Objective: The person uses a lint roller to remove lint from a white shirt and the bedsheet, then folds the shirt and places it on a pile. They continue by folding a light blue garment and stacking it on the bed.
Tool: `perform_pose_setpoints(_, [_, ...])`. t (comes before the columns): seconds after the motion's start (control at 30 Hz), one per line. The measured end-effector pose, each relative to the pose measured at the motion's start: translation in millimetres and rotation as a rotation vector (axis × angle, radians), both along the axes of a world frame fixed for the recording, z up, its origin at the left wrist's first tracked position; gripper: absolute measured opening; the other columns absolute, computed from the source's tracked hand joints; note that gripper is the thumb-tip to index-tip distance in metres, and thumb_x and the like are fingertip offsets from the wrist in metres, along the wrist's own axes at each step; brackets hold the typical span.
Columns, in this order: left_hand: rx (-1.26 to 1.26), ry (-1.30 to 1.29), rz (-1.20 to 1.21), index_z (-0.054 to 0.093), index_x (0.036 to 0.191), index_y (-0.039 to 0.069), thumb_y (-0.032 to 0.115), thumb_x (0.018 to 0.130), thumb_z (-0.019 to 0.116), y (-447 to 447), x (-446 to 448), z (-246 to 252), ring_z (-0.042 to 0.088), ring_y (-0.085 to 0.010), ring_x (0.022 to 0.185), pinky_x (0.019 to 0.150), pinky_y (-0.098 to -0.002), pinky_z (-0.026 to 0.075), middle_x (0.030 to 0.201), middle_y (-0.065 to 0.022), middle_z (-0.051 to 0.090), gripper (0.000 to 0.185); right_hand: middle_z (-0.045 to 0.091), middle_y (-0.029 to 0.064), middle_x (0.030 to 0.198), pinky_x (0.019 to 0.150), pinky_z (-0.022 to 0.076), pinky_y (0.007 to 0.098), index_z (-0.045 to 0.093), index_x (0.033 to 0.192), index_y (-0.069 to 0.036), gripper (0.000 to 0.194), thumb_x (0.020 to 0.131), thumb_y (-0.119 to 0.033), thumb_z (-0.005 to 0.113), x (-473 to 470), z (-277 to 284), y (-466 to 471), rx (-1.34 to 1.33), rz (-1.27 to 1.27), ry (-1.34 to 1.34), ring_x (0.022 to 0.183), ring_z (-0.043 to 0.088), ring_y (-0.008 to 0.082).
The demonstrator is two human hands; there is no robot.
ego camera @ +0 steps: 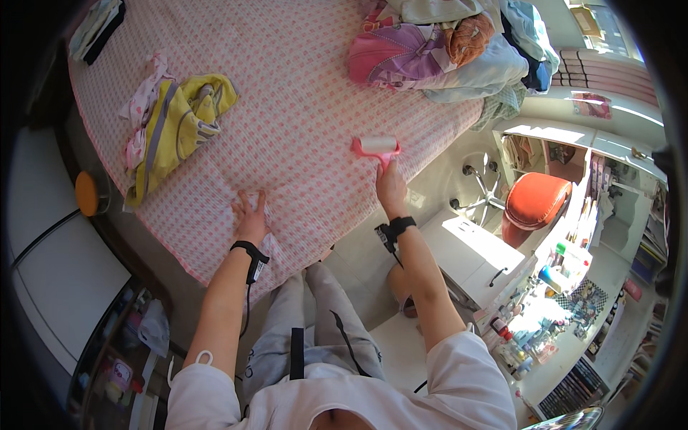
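In my right hand (391, 188) is the pink handle of a lint roller (378, 145). Its white roll lies over the pink-and-white checked bedspread (290, 107), close to the bed's right edge; whether it touches the cloth I cannot tell. My left hand (250, 217) presses on the bedspread near the front corner, fingers spread, and the fabric creases around it. Beyond that hand, to the left, lies a crumpled yellow and grey cloth (180, 129) beside a pale pink garment (141, 129). Black straps are worn on both wrists.
Clothes and bedding are heaped (441, 54) at the far right of the bed. A folded stack of clothes (97, 29) sits far left. To the right stand a red swivel chair (537, 201) and a cluttered white desk (570, 349). An orange-topped stool (87, 193) is at left.
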State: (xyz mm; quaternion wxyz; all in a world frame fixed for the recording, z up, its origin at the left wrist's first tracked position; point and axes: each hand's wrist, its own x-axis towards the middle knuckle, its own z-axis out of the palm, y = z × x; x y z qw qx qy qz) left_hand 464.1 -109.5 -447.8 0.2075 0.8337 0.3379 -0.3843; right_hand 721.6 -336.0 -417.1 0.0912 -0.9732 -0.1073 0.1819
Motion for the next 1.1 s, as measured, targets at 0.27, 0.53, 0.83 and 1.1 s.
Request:
perform_pose_setpoints(0.27, [-0.001, -0.02, 0.03, 0.009, 0.146, 0.036, 0.019, 0.069, 0.08, -1.1, -4.3, -2.7, 0.008, -0.0514, 0.136, 0.09, -0.0644, 0.043, 0.152, -0.0195, -0.01, 0.107, 0.063, 0.027, 0.09, 0.069, 0.0484, 0.0545, 0.043, 0.121, 0.0, 0.045, 0.092, -0.033, 0.05, 29.7, -23.8, 31.0, 0.111, -0.023, -0.096, 0.082, 0.06, 0.0461])
perform_pose_setpoints(0.53, [0.021, -0.053, 0.059, 0.014, 0.146, 0.036, 0.016, 0.068, 0.08, 1.0, -5.0, 0.2, 0.011, -0.0524, 0.135, 0.091, -0.0613, 0.044, 0.152, -0.0185, -0.006, 0.104, 0.06, 0.0254, 0.068, 0.055, 0.0456, 0.0551, 0.044, 0.102, -0.003, 0.032, 0.092, -0.032, 0.052, -128.8, 61.2, -86.6, 0.057, 0.242, 0.2, 0.064, 0.06, 0.045])
perform_pose_setpoints(0.83, [0.04, -0.085, 0.117, 0.02, 0.145, 0.038, 0.001, 0.08, 0.06, -3.0, -8.7, -9.2, 0.011, -0.0499, 0.136, 0.081, -0.0709, 0.044, 0.153, -0.0152, -0.003, 0.085, 0.062, 0.0282, 0.087, 0.067, 0.0499, 0.0521, 0.051, 0.102, 0.0, 0.035, 0.091, -0.033, 0.05, 26.5, -30.3, 189.4, 0.163, 0.386, -0.17, 0.08, 0.062, 0.044])
perform_pose_setpoints(1.1, [0.079, -0.189, 0.148, 0.023, 0.144, 0.035, -0.004, 0.076, 0.061, -2.4, -13.4, -13.6, 0.013, -0.0533, 0.134, 0.079, -0.0715, 0.045, 0.153, -0.0175, -0.002, 0.087, 0.062, 0.0301, 0.091, 0.076, 0.0481, 0.0525, 0.053, 0.099, 0.004, 0.045, 0.091, -0.04, 0.047, 73.5, -20.1, 352.7, 0.361, 0.415, -0.102, 0.088, 0.06, 0.0466])
